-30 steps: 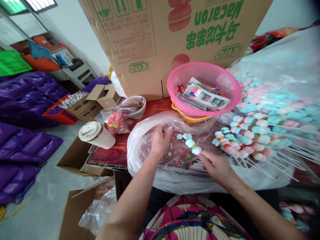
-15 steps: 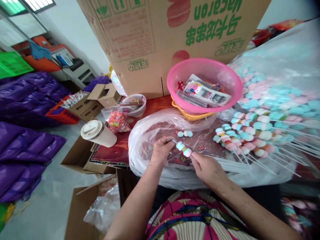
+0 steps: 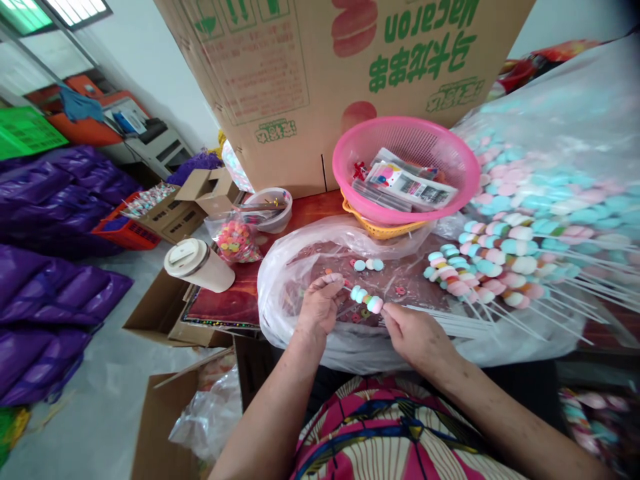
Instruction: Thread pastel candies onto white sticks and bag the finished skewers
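Head view: since 1 s ago the left hand has drawn back from the loose sweets to pinch the skewer tip, right hand gripping its stick end over the plastic bag, so both hands now work it.

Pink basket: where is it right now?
Head view, upper centre-right: the pink basket sits in a yellow basket, in front of the cardboard box, left of the candy skewers.
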`<state>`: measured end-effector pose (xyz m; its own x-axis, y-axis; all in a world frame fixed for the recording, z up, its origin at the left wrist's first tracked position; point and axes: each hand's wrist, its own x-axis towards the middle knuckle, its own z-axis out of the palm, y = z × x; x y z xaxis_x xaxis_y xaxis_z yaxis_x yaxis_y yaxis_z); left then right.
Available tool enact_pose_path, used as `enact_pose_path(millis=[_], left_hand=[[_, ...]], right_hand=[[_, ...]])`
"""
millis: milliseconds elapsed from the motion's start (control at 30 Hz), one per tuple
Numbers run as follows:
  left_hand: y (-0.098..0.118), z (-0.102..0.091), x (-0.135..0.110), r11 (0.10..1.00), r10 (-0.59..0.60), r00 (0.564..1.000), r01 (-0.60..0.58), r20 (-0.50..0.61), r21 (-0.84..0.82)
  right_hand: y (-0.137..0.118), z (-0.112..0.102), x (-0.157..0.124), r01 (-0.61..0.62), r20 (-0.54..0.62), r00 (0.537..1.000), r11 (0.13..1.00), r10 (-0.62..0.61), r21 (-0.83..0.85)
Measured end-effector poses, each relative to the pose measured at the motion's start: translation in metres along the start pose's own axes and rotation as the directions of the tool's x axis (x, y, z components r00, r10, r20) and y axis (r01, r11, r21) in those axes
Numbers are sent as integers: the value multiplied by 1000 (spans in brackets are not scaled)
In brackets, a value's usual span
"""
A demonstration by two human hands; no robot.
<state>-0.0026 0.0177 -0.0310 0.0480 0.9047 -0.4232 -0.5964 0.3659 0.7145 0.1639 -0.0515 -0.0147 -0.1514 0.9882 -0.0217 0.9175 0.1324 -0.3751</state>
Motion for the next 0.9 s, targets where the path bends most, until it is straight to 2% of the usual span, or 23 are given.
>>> enact_pose_path(millis=[200,267,333,367,400,433,467,500,567,600,667,700,767,833,900], left_hand=[[-8,7,-10,1000,-4,1000,5,-8,28],[-9,10,-14,995,9,1000,-10,16,100],[-2,6,-15,957,107,994,-112,34,268],[6,0,-14,896,196,980,-197,44,398],[16,-8,-13,791,288,955,-280,73,544],[28,-19,-13,640,360,925,-342,124,688],[41,-31,-13,473,373,907,-369,197,800],[54,-43,-14,315,299,914,-365,273,876],[73,-63,-19,-7,139,942,-308,306,951],[80,-69,-23,-150,113,953,-264,282,953],[85,-74,-31,-375,165,959,-155,231,914],[85,-73,-35,-447,212,953,-101,215,889],[81,-67,-41,-508,272,944,-24,186,861],[77,-60,-41,-491,274,948,-10,165,871],[74,-55,-36,-451,226,958,-56,175,891]], right_hand=[[0,1,1,15,1,1000,999,-15,49],[3,4,0,9,-22,1000,995,-6,101],[8,6,0,-2,-62,998,977,15,212],[10,7,-1,-8,-74,997,960,30,280],[12,7,-1,-16,-78,996,938,46,345],[14,7,-1,-23,-76,995,916,59,400],[15,7,-1,-27,-69,996,899,64,438],[16,7,0,-26,-57,997,886,58,462],[15,9,0,-12,-37,999,874,34,485],[15,10,1,-6,-34,999,873,25,487],[14,15,2,-5,-34,999,880,24,475],[14,17,2,-5,-39,999,887,27,462],[15,22,2,2,-48,999,902,21,431],[16,25,1,21,-48,999,916,-2,401],[17,26,1,36,-40,999,927,-23,374]])
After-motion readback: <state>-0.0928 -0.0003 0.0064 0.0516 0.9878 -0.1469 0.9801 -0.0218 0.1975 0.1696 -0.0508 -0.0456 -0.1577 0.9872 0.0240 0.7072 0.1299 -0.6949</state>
